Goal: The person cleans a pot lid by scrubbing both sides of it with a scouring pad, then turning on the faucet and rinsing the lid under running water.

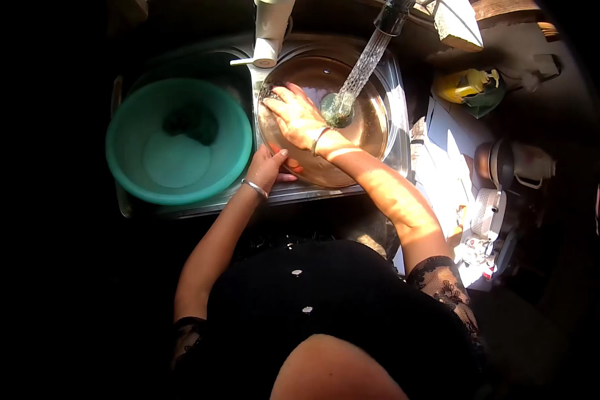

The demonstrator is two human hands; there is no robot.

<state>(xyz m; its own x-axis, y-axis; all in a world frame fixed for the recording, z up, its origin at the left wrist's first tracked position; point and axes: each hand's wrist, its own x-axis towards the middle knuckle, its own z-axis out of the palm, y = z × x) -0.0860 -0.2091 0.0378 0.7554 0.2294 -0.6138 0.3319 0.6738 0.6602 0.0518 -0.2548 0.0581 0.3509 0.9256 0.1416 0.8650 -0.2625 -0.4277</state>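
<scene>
A large round amber see-through glass dish [357, 143] lies over the right sink basin. My left hand [271, 167] is closed on its near left rim, thumb on top, with fingers showing through the glass. Across the dish reaches my right hand [297, 117], its fingers pressing a dark mesh scourer [268, 92] against the left inner edge. Water [367, 63] pours onto the dish just right of that hand. Where it lands there is a greenish round patch [337, 110]; whether it is part of the dish I cannot tell.
A green plastic basin [117, 167] with something dark inside stands over the left sink bowl. The white tap body [270, 33] rises behind the metal sink [400, 127]. At right are a yellow bottle [463, 85], a pot [500, 163] and a white perforated basket [488, 213].
</scene>
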